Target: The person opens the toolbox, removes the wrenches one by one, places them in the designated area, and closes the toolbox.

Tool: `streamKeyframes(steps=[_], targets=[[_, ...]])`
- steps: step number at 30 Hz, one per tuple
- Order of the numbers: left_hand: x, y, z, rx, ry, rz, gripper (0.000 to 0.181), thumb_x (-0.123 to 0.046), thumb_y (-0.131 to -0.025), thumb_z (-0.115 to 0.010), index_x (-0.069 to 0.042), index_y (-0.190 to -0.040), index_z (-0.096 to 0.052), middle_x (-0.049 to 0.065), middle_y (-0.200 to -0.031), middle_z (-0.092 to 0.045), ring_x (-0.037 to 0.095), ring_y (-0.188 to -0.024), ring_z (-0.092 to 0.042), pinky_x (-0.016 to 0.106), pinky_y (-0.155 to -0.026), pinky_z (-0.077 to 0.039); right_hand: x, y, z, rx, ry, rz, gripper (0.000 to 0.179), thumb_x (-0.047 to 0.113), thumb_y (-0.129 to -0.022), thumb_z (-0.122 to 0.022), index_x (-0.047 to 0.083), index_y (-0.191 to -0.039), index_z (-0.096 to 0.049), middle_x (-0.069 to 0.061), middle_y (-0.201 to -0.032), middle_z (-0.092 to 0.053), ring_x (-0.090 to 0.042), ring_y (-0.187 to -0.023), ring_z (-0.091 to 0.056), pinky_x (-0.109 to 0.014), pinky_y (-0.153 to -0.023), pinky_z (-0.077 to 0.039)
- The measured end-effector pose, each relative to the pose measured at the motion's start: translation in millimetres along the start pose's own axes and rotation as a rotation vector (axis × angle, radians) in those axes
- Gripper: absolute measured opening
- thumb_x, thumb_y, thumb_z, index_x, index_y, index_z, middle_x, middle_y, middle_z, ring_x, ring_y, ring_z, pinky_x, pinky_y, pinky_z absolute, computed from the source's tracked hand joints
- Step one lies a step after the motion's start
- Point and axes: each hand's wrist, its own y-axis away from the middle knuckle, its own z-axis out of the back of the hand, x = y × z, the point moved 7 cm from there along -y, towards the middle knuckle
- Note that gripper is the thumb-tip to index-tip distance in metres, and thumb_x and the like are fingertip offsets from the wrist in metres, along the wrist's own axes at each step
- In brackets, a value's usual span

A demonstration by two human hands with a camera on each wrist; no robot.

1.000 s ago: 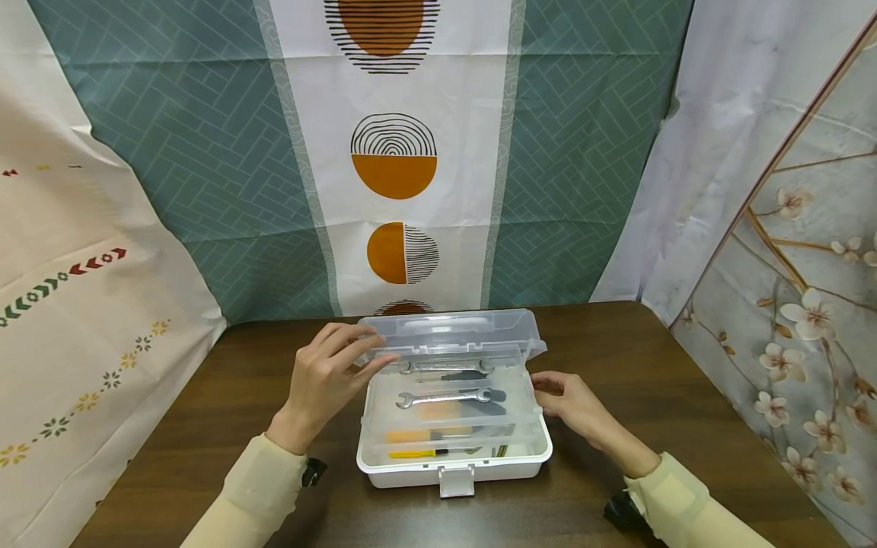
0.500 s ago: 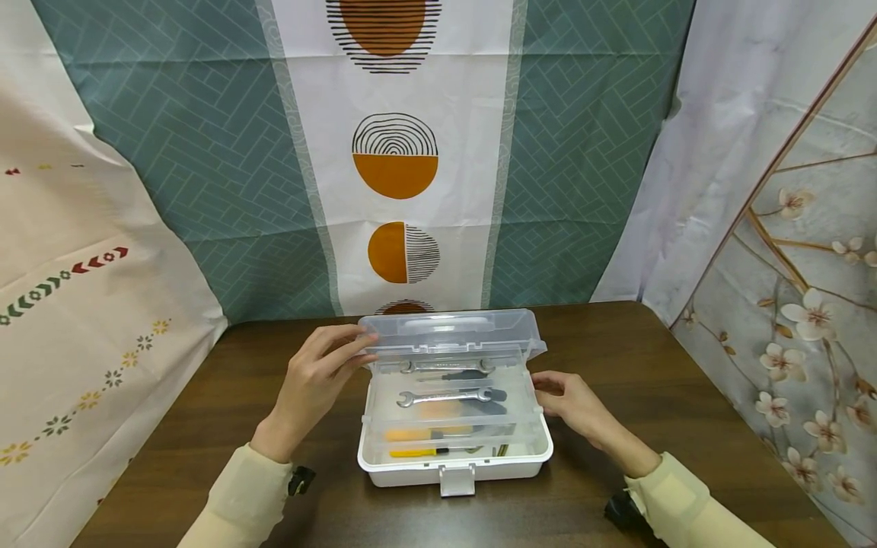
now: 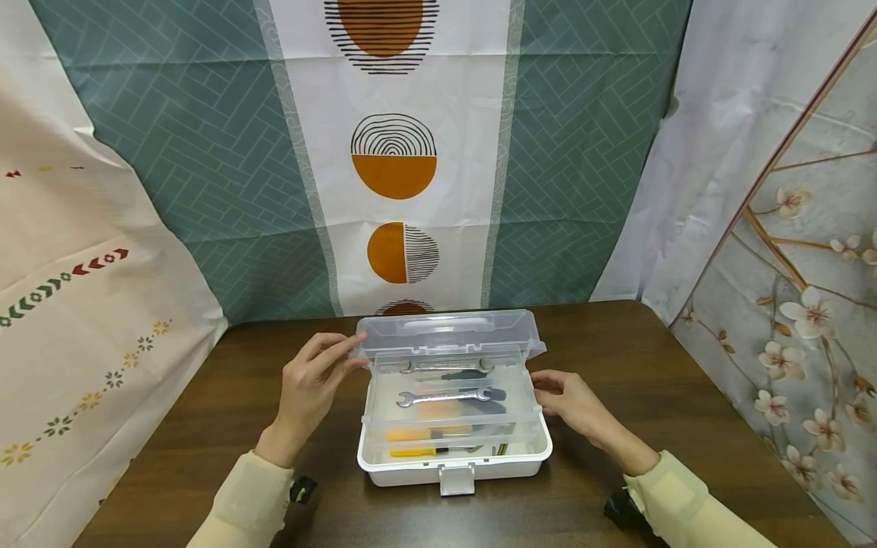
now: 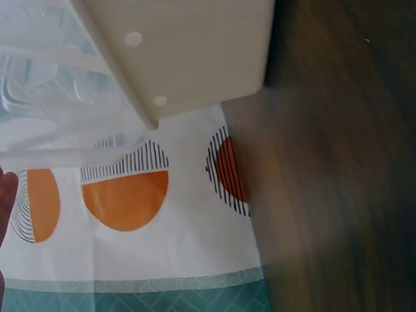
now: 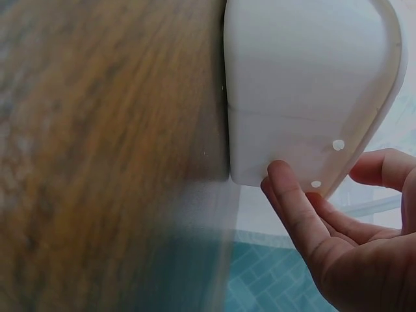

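Note:
A white toolbox stands on the table with its clear lid tipped up at the back. Two open-end wrenches lie inside on the clear trays, one wrench ahead of the other wrench. Below shows a tool with a yellow handle; orange shapes are blurred by the plastic. My left hand is at the lid's left edge, fingers loosely extended; contact is hard to tell. My right hand holds the box's right side, fingers against the outer wall and thumb at the rim.
Dark wooden table surrounds the box. A white latch hangs at the box's front. Behind the table hangs a patterned cloth, with a floral cloth at the right and a cream cloth at the left.
My left hand has drawn back leftward from over the lid to its left edge. The lid stays raised, and my right hand keeps its place on the box.

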Motion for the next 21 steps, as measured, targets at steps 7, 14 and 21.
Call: streamKeyframes(steps=[7,14,21], targets=[[8.9,7.8,-1.6,0.069,0.072,0.054,0.042,-0.036,-0.096,-0.071,-0.004,-0.123,-0.076,0.004,-0.097,-0.071,0.011,-0.080,-0.061,0.012,-0.075,-0.049,-0.5,-0.4,0.0,-0.005,0.002,0.005,0.046,0.015,-0.101,-0.067,-0.012,-0.137,-0.057,-0.026,-0.131,-0.064,-0.034,-0.114,-0.066,-0.048,-0.089,-0.061],[13.4,9.4,-3.6,0.127,0.092,0.058,0.046,-0.039,-0.099,-0.067,-0.002,-0.126,-0.073,0.001,-0.099,-0.071,0.013,-0.085,-0.064,0.012,-0.086,-0.052,-0.6,0.2,0.0,-0.002,0.000,0.008,0.046,0.016,-0.101,-0.067,-0.012,-0.137,-0.057,-0.026,-0.132,-0.064,-0.034,-0.115,-0.066,-0.048,-0.089,-0.061],[17.4,9.5,-6.0,0.146,0.108,0.129,0.040,-0.010,-0.092,-0.074,-0.006,-0.131,-0.071,0.001,-0.098,-0.067,0.011,-0.085,-0.060,0.014,-0.074,-0.051,-1.1,-0.6,-0.5,-0.005,0.001,0.004,0.047,0.015,-0.101,-0.067,-0.013,-0.138,-0.056,-0.027,-0.133,-0.063,-0.034,-0.115,-0.066,-0.047,-0.089,-0.061]])
